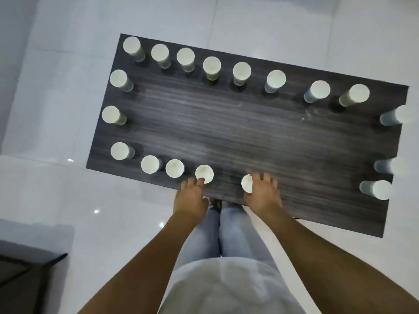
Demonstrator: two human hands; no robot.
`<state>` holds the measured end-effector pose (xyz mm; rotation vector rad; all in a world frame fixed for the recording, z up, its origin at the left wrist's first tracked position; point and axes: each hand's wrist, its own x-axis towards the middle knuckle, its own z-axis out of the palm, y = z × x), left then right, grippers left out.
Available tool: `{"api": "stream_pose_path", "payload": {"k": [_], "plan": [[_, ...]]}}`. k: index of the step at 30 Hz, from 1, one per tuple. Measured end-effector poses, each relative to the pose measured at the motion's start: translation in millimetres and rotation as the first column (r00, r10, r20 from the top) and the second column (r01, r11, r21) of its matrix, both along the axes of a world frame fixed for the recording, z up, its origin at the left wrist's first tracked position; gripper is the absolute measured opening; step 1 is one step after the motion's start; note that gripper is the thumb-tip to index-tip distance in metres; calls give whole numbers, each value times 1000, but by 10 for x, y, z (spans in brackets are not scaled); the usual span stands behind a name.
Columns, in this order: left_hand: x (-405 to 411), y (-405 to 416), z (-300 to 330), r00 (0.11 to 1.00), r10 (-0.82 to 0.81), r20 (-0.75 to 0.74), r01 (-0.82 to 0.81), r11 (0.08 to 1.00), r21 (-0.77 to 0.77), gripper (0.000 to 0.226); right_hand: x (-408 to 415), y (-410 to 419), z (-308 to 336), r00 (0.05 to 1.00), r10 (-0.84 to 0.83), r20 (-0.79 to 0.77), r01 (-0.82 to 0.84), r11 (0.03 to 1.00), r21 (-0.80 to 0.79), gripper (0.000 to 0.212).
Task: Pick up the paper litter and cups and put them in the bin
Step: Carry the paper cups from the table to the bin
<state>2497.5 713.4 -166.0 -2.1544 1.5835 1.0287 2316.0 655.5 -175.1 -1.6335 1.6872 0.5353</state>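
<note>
Several white paper cups stand around the edge of a dark wooden table (238,132). At the near edge my left hand (191,196) reaches to one cup (204,173), its fingertips touching the cup's near side. My right hand (263,193) lies over another cup (246,183), fingers curled round its right side. No bin or loose paper shows in this view.
More cups line the far edge (212,65), the left side (111,114) and the right side (383,189). White glossy floor tiles surround the table. A dark piece of furniture (25,275) stands at the lower left. My legs are against the near edge.
</note>
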Motion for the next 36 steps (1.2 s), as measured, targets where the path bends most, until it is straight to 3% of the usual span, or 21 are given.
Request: {"api": "stream_pose_path", "payload": {"k": [5,12,18,25,31,36], "plan": [[-14,-295,-597,999,29,-13,-30,999,-33,66,64,-165,-535,999,10,-34,-11,1000,-4,59],[-73,-487,-1306,979,-171,108,170,985,25,73,82,-116,-1153,996,8,-88,0,996,89,73],[-42,-486,-1526,966,-231,113,231,973,8,67,21,-57,-1368,999,17,-50,-14,998,61,63],[-95,-398,-1253,968,-242,61,242,970,1,51,0,-91,-1108,999,-34,-1,34,999,11,58],[-212,-524,-582,935,-354,-33,354,935,-14,56,-136,-62,-445,995,-101,19,101,994,-38,53],[-308,-569,46,865,-497,-63,493,867,-68,52,-215,249,149,965,-263,-13,261,963,-70,51]]}}
